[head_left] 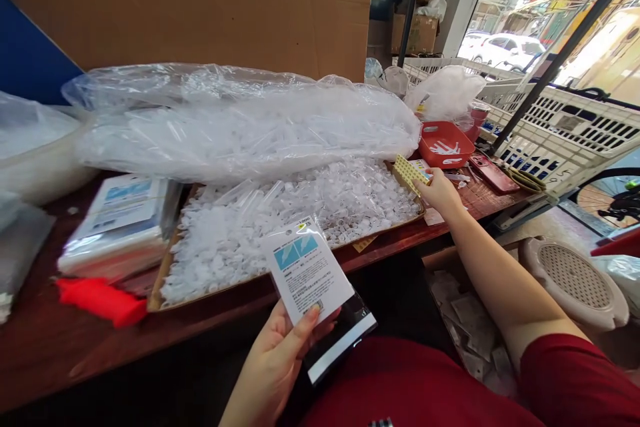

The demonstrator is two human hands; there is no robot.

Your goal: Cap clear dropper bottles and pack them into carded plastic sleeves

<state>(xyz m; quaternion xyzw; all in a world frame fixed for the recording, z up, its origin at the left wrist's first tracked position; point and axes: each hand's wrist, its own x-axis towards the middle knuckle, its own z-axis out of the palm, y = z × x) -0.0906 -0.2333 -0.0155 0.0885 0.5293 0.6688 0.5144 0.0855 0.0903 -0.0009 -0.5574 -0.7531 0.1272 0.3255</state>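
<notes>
My left hand [287, 347] grips a clear plastic packet with a printed card [313, 273] in it. The card has two blue pictures and lines of small text, and the packet's flap with a white strip hangs below. On the right, my right hand [440, 192] is closed on the edge of a yellow patterned sheet [410, 173], at the corner of a shallow cardboard tray [159, 283]. Small translucent plastic pieces [230, 240] fill the tray. What lies under my right fingers is partly hidden.
A large clear bag of plastic tubes [250, 127] lies behind the tray. To the left are stacked packets with cards [120, 213] and a red object [103, 300]. A red basket [445, 143], a phone [494, 173] and white crates [565, 120] stand right; a stool [575, 273] is below.
</notes>
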